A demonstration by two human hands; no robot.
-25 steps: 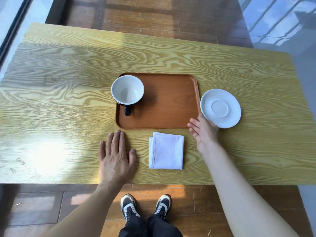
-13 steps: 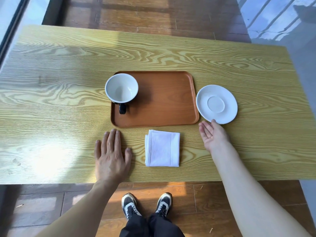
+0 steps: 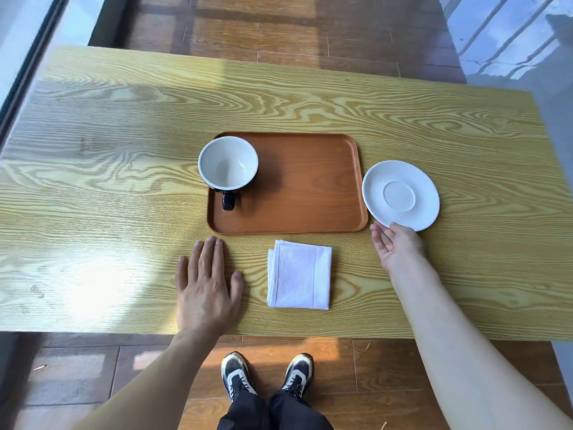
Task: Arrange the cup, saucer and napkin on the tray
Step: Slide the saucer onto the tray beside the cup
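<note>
The cup (image 3: 228, 164) already sits on the tray (image 3: 313, 197); saucer (image 3: 401, 195) just right of it, napkin (image 3: 299, 274) just below; the right hand (image 3: 395, 246), spread palm-up, touches the saucer's near rim, probably to lift it; left hand (image 3: 207, 285) spread flat on the table (image 3: 124, 150).

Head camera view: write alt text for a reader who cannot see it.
A right hand reaches, palm up, to the near edge of a white saucer beside a brown tray holding a cup. The left hand lies flat on the table near a folded napkin.
</note>
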